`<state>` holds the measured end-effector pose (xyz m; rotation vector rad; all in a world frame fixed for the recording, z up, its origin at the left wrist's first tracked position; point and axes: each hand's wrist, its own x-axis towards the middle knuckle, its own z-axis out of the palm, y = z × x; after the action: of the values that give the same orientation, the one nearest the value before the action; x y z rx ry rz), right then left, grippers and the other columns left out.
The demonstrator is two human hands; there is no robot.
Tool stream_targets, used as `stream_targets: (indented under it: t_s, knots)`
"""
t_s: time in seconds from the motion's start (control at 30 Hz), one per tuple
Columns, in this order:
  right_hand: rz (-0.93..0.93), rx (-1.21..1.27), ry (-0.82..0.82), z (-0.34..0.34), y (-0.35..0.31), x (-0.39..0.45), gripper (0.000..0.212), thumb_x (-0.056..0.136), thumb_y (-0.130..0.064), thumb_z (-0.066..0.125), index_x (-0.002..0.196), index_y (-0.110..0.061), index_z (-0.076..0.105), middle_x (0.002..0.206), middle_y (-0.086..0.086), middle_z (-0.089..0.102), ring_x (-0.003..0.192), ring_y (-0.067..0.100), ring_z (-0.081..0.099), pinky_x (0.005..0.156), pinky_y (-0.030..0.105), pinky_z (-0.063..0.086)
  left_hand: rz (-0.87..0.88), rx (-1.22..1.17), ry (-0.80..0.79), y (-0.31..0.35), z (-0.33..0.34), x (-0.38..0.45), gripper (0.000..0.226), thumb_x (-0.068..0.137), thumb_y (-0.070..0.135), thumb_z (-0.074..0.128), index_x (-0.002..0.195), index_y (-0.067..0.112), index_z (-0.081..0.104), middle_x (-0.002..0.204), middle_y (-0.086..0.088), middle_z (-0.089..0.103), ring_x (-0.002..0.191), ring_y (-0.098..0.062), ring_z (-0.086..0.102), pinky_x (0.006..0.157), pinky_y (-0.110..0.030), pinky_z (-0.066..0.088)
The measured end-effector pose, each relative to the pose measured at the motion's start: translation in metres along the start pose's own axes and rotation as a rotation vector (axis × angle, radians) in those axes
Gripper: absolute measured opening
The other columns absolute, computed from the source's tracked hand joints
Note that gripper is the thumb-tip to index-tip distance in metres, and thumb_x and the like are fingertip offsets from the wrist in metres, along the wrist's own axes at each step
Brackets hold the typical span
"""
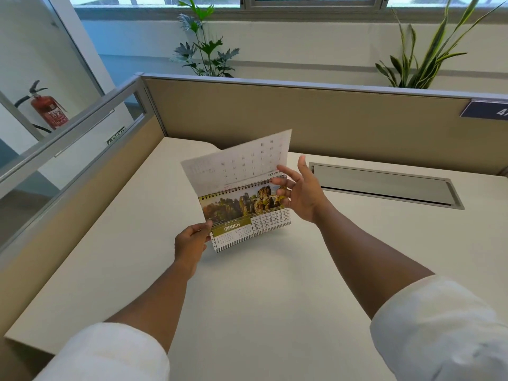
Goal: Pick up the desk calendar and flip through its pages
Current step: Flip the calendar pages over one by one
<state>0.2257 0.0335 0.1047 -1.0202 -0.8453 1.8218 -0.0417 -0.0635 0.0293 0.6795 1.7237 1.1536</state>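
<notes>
Head view: desk calendar [244, 215] held up above the cream desk [247, 298], tilted, spiral binding on top, MARCH page with a rock-landscape photo facing the camera. Left hand [191, 243] pinches the calendar's lower-left corner, fingers closed on it. Right hand [299, 193] at the right end of the binding, fingers [283, 192] spread loose, tips touching the edge of the flipped page [239, 163], which stands up past the spiral. Grey cable hatch [384, 185] set in desk to the right. Beige partition [302, 114] behind; plants above it.
</notes>
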Motion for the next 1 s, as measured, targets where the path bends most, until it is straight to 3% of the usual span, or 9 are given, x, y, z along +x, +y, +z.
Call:
stream_targets:
  t_s: [0.17,0.4,0.53,0.6,0.67,0.77,1.0]
  knots:
    - [0.037,-0.076,0.015,-0.003,0.004,-0.004,0.065,0.085,-0.075,0.037,0.131,-0.033,0.056,0.08,0.0,0.063,0.065,0.01,0.051,0.059,0.026,0.043,0.01,0.007,0.008,0.0,-0.001,0.001,0.027,0.081,0.031,0.076,0.098,0.012,0.068,0.1,-0.007,0.073,0.096,-0.023,0.068,0.071,-0.027,0.049]
    - [0.044,-0.124,0.127,-0.005,0.008,-0.006,0.041,0.087,-0.067,0.047,0.107,-0.035,0.065,0.088,0.001,0.06,0.071,0.012,0.05,0.065,0.029,0.043,0.01,-0.005,0.012,-0.001,-0.002,0.0,0.029,0.08,0.03,0.076,0.101,0.011,0.07,0.101,-0.008,0.074,0.096,-0.023,0.069,0.074,-0.027,0.048]
    - [0.068,-0.312,0.359,-0.007,0.013,-0.005,0.02,0.091,-0.041,0.057,0.09,-0.022,0.064,0.094,-0.003,0.067,0.091,0.02,0.062,0.076,0.034,0.048,0.013,0.0,0.01,-0.002,-0.003,0.0,0.026,0.081,0.03,0.075,0.101,0.013,0.07,0.101,-0.007,0.074,0.097,-0.022,0.068,0.079,-0.029,0.048]
    - [0.069,-0.401,0.402,-0.012,0.019,-0.004,0.011,0.093,-0.029,0.058,0.093,-0.019,0.062,0.09,-0.005,0.067,0.096,0.025,0.063,0.083,0.043,0.049,0.025,0.002,0.011,-0.002,-0.003,0.001,0.023,0.082,0.03,0.074,0.099,0.014,0.07,0.1,-0.007,0.074,0.096,-0.022,0.068,0.079,-0.029,0.049]
    - [0.079,-0.467,0.404,-0.017,0.027,-0.006,0.018,0.093,-0.022,0.057,0.11,-0.017,0.064,0.098,0.002,0.068,0.104,0.028,0.063,0.088,0.045,0.05,0.042,0.004,0.012,-0.001,-0.003,0.001,0.021,0.083,0.028,0.073,0.098,0.015,0.069,0.099,-0.007,0.074,0.092,-0.02,0.068,0.076,-0.027,0.049]
    - [0.088,-0.542,0.398,-0.019,0.034,-0.009,0.038,0.092,-0.017,0.06,0.129,-0.009,0.058,0.106,0.007,0.064,0.098,0.025,0.058,0.076,0.034,0.046,0.053,0.006,0.012,-0.002,-0.003,0.003,0.023,0.085,0.026,0.072,0.104,0.013,0.069,0.101,-0.009,0.073,0.089,-0.018,0.067,0.075,-0.027,0.049]
    - [0.114,-0.655,0.426,-0.027,0.042,-0.01,0.043,0.09,-0.018,0.065,0.132,-0.01,0.055,0.133,0.012,0.06,0.113,0.029,0.055,0.088,0.039,0.05,0.066,0.046,-0.002,-0.003,-0.002,0.006,0.037,0.089,0.025,0.067,0.122,0.008,0.065,0.109,-0.008,0.072,0.1,-0.024,0.067,0.08,-0.029,0.051]
